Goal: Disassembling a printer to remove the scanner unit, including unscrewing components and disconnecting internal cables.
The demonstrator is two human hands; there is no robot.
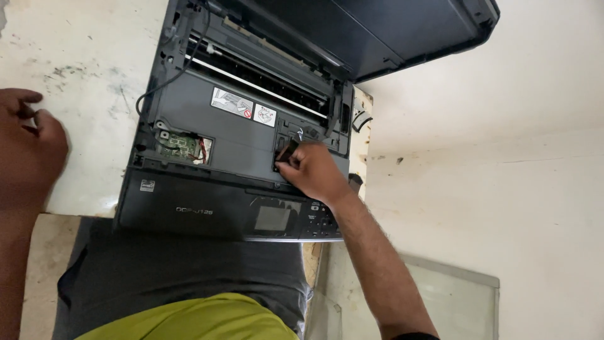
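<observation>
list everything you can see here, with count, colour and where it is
printer: one, dark grey, on the table, top cover raised
circuit board: one, green, in an opening at the printer's left
warning stickers: two, white, on the inner deck
screen: one, grey, on the front panel
table: one, off-white, scuffed, under the printer
glass sheet: one, clear, lower right on the floor
left hand: one, on the table left of the printer, holding nothing visible
right hand: one, fingers in the printer's right bay on a small dark part

Stained white tabletop (94,69), pale cream floor (503,189), glass pane (459,302) lying low right, soft daylight
</observation>
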